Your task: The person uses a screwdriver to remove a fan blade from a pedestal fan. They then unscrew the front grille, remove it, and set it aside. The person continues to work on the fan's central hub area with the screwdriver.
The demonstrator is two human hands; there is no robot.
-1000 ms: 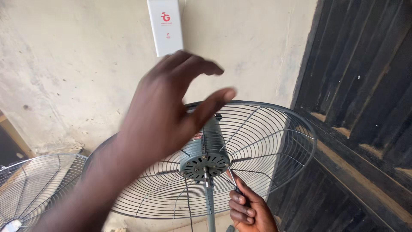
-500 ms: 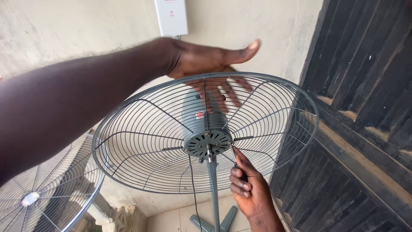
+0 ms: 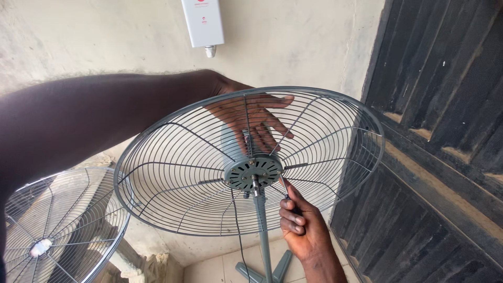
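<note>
Seemingly left hand behind fan guard, right hand gripping screwdriver

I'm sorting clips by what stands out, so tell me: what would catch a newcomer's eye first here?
The big grey wire fan guard fills the middle, tilted on its stand pole. The left hand reaches behind it to the motor housing, while the right hand below holds a thin tool up to the round motor plate. A second fan guard sits at the lower left.
</note>
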